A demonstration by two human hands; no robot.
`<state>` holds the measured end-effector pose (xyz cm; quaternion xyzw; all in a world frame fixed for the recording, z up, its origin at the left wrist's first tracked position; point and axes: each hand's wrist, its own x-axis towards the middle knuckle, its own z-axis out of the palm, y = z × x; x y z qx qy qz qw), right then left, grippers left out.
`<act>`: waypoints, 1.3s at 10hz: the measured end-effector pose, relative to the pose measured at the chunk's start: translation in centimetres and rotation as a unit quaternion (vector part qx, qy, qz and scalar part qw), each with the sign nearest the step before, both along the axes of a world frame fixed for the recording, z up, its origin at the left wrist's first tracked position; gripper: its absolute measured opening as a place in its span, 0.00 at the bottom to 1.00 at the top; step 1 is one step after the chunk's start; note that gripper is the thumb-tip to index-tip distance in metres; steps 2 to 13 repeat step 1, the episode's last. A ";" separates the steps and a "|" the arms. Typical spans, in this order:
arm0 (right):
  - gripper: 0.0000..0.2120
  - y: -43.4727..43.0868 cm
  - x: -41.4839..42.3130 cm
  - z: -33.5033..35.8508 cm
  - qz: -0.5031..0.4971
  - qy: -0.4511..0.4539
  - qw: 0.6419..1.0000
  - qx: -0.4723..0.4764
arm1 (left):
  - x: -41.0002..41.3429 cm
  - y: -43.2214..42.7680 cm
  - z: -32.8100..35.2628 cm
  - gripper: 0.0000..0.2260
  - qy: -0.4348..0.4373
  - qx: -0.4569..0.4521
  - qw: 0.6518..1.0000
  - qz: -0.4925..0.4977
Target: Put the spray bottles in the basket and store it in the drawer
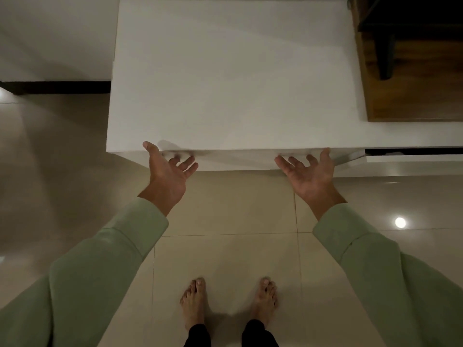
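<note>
Here the person stands barefoot on pale floor tiles (225, 204), both arms in light green sleeves reaching toward a white cabinet. Far to the left of the left hand a dark skirting strip (57, 87) runs along the foot of the wall. The left hand (167, 171) is palm up with its grip wide, thumb raised against the front left corner of the white counter (233, 76) and the fingertips curled up under the front lip, where they blur against the white edge. Above and between the two grips the top spreads out flat and bare. Below that lip, spanning from one grip to the other, is the white drawer front (238, 160); it sits nearly flush with the cabinet, and whether it is fully closed I cannot tell. The basket and the spray bottles are nowhere to be seen from here, so I cannot tell where they are. The right hand (309, 172) mirrors the left, palm up, grip wide and holding nothing, fingers tucked beneath the edge and thumb lifted at the front right corner. Beyond the right grip, up and to the right, a wooden surface (413, 96) with a dark object on it adjoins the cabinet. Level with that grip a dark slot (413, 151) shows in the neighbouring unit. Lower right, a round light reflection (400, 222) gleams on the tiles.
</note>
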<state>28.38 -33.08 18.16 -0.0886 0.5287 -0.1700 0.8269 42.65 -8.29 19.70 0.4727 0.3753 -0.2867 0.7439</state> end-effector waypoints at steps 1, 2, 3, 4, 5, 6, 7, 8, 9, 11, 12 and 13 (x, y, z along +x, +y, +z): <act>0.30 1.3 -0.9 0.8 0.078 0.021 0.996 -0.031 | -1.6 0.8 0.2 0.35 -0.018 0.011 0.999 -0.042; 0.30 1.3 -0.9 0.8 0.078 0.021 0.996 -0.031 | -1.6 0.8 0.2 0.35 -0.018 0.011 0.999 -0.042; 0.30 1.3 -0.9 0.8 0.078 0.021 0.996 -0.031 | -1.6 0.8 0.2 0.35 -0.018 0.011 0.999 -0.042; 0.30 1.3 -0.9 0.8 0.078 0.021 0.996 -0.031 | -1.6 0.8 0.2 0.35 -0.018 0.011 0.999 -0.042; 0.30 1.3 -0.9 0.8 0.078 0.021 0.996 -0.031 | -1.6 0.8 0.2 0.35 -0.018 0.011 0.999 -0.042; 0.30 1.3 -0.9 0.8 0.078 0.021 0.996 -0.031 | -1.6 0.8 0.2 0.35 -0.018 0.011 0.999 -0.042; 0.30 1.3 -0.9 0.8 0.078 0.021 0.996 -0.031 | -1.6 0.8 0.2 0.35 -0.018 0.011 0.999 -0.042; 0.30 1.3 -0.9 0.8 0.078 0.021 0.996 -0.031 | -1.6 0.8 0.2 0.35 -0.018 0.011 0.999 -0.042; 0.30 1.3 -0.9 0.8 0.078 0.021 0.996 -0.031 | -1.6 0.8 0.2 0.35 -0.018 0.011 0.999 -0.042; 0.30 1.3 -0.9 0.8 0.078 0.021 0.996 -0.031 | -1.6 0.8 0.2 0.35 -0.018 0.011 0.999 -0.042; 0.30 1.3 -0.9 0.8 0.078 0.021 0.996 -0.031 | -1.6 0.8 0.2 0.35 -0.018 0.011 0.999 -0.042; 0.30 1.3 -0.9 0.8 0.078 0.021 0.996 -0.031 | -1.6 0.8 0.2 0.35 -0.018 0.011 0.999 -0.042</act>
